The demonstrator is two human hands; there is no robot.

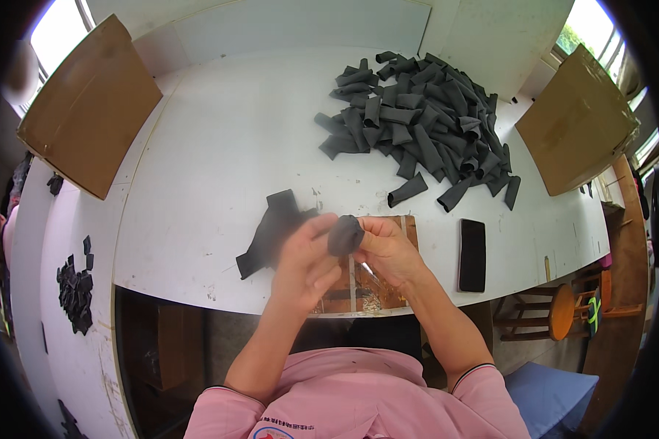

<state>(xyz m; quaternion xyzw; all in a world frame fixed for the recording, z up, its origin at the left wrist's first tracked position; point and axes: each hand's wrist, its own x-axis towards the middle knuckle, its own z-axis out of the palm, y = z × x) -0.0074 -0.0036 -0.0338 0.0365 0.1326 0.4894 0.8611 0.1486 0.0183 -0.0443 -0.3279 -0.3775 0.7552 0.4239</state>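
Between my two hands, close to the table's front edge, is a short dark grey fabric tube [345, 235], bunched and facing up with its rounded end. My left hand [305, 256] grips its left side, the fingers curled. On the other side, the thumb and fingertips of my right hand [389, 250] pinch the fabric. Just beyond my left hand lie several flat dark grey fabric pieces [267, 230], partly hidden by that hand. Under both hands is a brown, tape-covered board [373, 295]. A large heap of dark grey fabric tubes [432, 117] lies at the far right.
A black phone [472, 256] lies on the white table [220, 132] right of my hands. Cardboard boxes stand at the left [88, 110] and right [578, 121]. Small dark pieces [75, 296] lie on a side table at left. A wooden stool [561, 312] stands at right.
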